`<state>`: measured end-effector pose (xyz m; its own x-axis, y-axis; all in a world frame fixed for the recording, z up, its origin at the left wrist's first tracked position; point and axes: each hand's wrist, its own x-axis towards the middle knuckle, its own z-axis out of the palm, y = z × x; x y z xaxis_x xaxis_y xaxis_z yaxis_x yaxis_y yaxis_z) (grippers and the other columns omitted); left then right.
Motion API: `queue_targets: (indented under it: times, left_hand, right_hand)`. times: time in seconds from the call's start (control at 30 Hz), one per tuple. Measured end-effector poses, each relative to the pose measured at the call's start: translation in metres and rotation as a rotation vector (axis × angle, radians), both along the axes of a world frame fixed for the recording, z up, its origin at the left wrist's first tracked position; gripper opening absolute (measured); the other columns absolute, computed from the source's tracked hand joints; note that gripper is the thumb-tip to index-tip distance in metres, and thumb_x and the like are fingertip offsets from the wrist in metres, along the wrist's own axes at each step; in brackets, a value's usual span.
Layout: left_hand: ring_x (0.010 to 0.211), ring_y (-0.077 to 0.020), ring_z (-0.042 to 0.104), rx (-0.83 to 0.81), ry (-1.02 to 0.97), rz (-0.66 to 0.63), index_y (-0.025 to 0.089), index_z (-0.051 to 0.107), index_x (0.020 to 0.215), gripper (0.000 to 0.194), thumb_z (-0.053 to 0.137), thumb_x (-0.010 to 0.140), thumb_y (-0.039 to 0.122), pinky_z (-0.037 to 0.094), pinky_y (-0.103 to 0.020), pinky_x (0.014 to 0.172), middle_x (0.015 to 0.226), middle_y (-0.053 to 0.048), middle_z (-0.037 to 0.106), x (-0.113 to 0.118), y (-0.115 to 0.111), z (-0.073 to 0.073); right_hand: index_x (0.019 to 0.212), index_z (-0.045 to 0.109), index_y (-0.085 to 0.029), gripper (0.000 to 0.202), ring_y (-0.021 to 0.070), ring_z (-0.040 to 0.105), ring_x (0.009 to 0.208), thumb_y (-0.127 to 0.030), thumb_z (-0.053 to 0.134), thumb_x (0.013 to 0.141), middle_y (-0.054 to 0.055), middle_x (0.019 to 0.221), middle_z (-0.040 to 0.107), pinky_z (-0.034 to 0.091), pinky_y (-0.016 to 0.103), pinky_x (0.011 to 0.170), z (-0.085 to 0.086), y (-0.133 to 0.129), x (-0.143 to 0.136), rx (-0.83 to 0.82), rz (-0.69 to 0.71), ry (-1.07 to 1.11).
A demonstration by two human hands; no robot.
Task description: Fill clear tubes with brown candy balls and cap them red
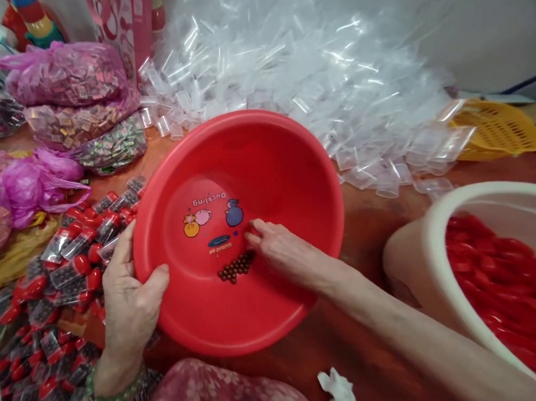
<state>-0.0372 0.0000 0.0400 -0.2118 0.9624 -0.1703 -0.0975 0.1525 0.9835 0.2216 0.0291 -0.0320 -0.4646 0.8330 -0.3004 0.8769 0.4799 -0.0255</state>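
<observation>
A red plastic basin (274,309) with duckling cartoons on its bottom tilts in front of me. My left hand (132,287) grips its left rim, thumb over the inside and fingers around the outside. Inside the basin lies a small cluster of brown balls (236,268). Just above and to the right of them is my right hand (275,245), its fingers curled together. Whatever those fingers hold, if anything, is hidden. Left of the basin are piled clear tubes with red caps (70,270), filled with dark balls.
Clear empty tubes (287,72) form a large heap behind the basin. A white tub (428,257) of red caps (504,277) stands at right, with a yellow basket (500,129) beyond. Pink bags (70,79) sit at back left. Crumpled tissue (338,390) lies in front.
</observation>
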Motion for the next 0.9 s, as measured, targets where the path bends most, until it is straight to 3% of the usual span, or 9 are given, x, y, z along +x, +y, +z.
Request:
queue_targets:
  times: [0.13, 0.27, 0.43, 0.53, 0.67, 0.9]
  left_hand:
    - [0.094, -0.0241, 0.071, 0.022, -0.012, -0.037, 0.024, 0.059, 0.127, 0.061, 0.064, 0.069, 0.008, 0.062, -0.036, 0.082, 0.110, -0.005, 0.071, 0.002, 0.004, 0.000]
    - [0.099, -0.0258, 0.071, 0.026, 0.005, -0.075, 0.024, 0.058, 0.129, 0.062, 0.063, 0.070, 0.007, 0.062, -0.038, 0.085, 0.112, -0.005, 0.071, 0.007, 0.004, 0.004]
    - [0.102, -0.0237, 0.070, 0.083, 0.115, -0.133, 0.028, 0.059, 0.130, 0.062, 0.064, 0.072, 0.006, 0.060, -0.036, 0.091, 0.118, -0.002, 0.070, 0.016, 0.003, 0.012]
    - [0.106, -0.0252, 0.068, 0.089, 0.108, -0.164, 0.026, 0.058, 0.130, 0.063, 0.062, 0.072, 0.005, 0.059, -0.037, 0.094, 0.118, -0.002, 0.070, 0.022, 0.004, 0.016]
    - [0.115, -0.0271, 0.064, 0.107, 0.078, -0.191, 0.025, 0.059, 0.128, 0.062, 0.059, 0.070, 0.002, 0.054, -0.042, 0.103, 0.118, -0.002, 0.069, 0.028, 0.007, 0.021]
    - [0.122, -0.0286, 0.059, 0.154, 0.116, -0.229, 0.025, 0.059, 0.127, 0.061, 0.056, 0.070, 0.001, 0.051, -0.046, 0.106, 0.125, -0.001, 0.066, 0.037, 0.007, 0.027]
  right_hand:
    - [0.113, 0.060, -0.010, 0.036, 0.0238, 0.056, 0.078, -0.001, 0.041, 0.085, 0.014, 0.092, 0.064, 0.038, 0.036, 0.070, 0.004, -0.005, 0.008, 0.012, 0.029, -0.103]
    - [0.097, 0.064, -0.014, 0.024, 0.0245, 0.054, 0.082, -0.006, 0.043, 0.089, 0.014, 0.093, 0.065, 0.035, 0.035, 0.069, 0.003, -0.002, 0.021, 0.028, 0.076, -0.155]
    - [0.081, 0.064, -0.013, 0.028, 0.0223, 0.054, 0.072, 0.003, 0.041, 0.082, 0.014, 0.078, 0.063, 0.037, 0.034, 0.065, -0.002, 0.006, 0.024, -0.011, 0.173, -0.183]
    - [0.085, 0.066, -0.012, 0.031, 0.0234, 0.057, 0.074, 0.005, 0.040, 0.081, 0.015, 0.084, 0.065, 0.038, 0.032, 0.062, -0.008, 0.003, 0.017, -0.054, 0.240, -0.157]
    - [0.097, 0.066, -0.010, 0.034, 0.0238, 0.062, 0.079, 0.004, 0.039, 0.082, 0.016, 0.092, 0.065, 0.044, 0.033, 0.069, -0.012, -0.006, 0.004, -0.127, 0.336, -0.086]
    - [0.102, 0.062, -0.014, 0.025, 0.0181, 0.063, 0.081, -0.008, 0.052, 0.081, 0.010, 0.097, 0.065, 0.046, 0.027, 0.071, 0.001, -0.015, -0.020, -0.250, 0.350, 0.074]
